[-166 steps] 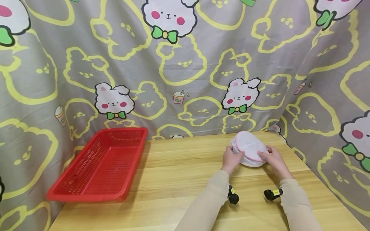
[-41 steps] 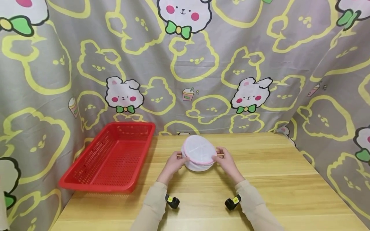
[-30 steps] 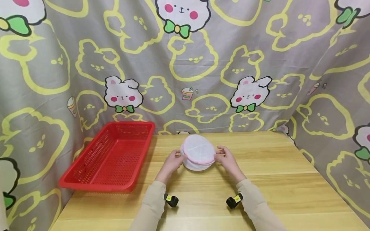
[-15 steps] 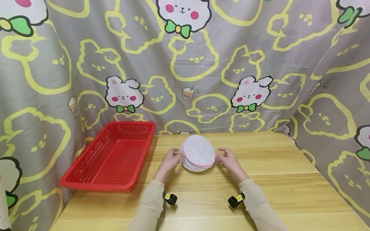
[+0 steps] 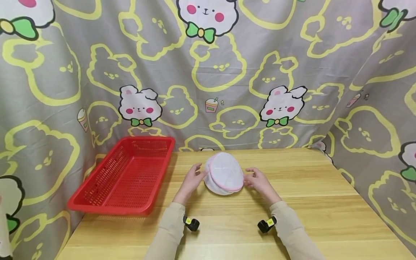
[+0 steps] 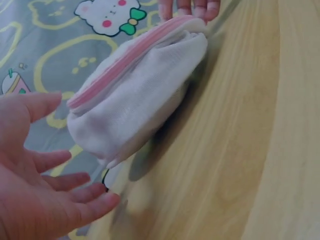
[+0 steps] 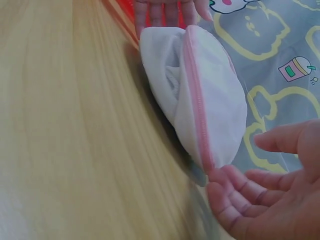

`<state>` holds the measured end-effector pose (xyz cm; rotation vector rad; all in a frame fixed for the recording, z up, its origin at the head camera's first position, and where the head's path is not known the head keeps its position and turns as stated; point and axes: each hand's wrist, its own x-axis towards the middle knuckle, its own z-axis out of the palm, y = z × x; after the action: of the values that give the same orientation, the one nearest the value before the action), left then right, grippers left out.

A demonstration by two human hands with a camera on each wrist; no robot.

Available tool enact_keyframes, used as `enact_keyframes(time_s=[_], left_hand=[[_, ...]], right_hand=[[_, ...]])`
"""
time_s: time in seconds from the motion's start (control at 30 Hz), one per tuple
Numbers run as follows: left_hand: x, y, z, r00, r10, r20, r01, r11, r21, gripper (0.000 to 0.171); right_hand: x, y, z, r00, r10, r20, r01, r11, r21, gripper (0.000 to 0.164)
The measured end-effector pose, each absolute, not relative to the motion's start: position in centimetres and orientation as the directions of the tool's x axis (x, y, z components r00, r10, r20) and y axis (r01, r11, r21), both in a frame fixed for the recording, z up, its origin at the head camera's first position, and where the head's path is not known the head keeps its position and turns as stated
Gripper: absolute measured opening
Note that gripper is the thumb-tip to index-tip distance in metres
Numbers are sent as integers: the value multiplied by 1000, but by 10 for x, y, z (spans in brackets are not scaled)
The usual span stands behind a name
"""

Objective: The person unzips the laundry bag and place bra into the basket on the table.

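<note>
A round white mesh laundry bag (image 5: 226, 171) with a pink zip around its top rests on the wooden table. Its top leans to the right, and one side is creased inward in the right wrist view, where the zip (image 7: 197, 97) looks closed. My left hand (image 5: 191, 182) is at its left side with fingers spread; in the left wrist view the left hand (image 6: 37, 185) is apart from the bag. At the bag's right side is my right hand (image 5: 261, 185). Fingertips of that right hand (image 7: 270, 190) touch the bag's lower edge while the thumb stands away.
A red plastic basket (image 5: 110, 209) with perforated walls stands at the table's left. Behind the table (image 5: 224, 231) hangs a grey curtain (image 5: 182, 72) printed with white rabbits. A black wrist camera (image 5: 191, 224) is strapped on each sleeve.
Both hands have carried the bag from the right of the table to the middle and loosened their hold. The bag's top has since tipped further right; the left hand has drawn off it.
</note>
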<state>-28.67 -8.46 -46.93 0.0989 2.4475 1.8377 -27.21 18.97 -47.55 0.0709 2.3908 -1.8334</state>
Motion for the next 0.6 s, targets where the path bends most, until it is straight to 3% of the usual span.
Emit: enact_keyframes(time_s=[0.27,0.6], left_hand=[[-288,-80,-473,-986,168,8,48,238,970,65],[-287,-77,-472,-984,176,-5,39,240,970,63]], right_hand=[[-264,191,-468,-945,-82,-318,282,296,-913,36],[-265,192,-472,-931,-133,-341,295,278,-914,39]])
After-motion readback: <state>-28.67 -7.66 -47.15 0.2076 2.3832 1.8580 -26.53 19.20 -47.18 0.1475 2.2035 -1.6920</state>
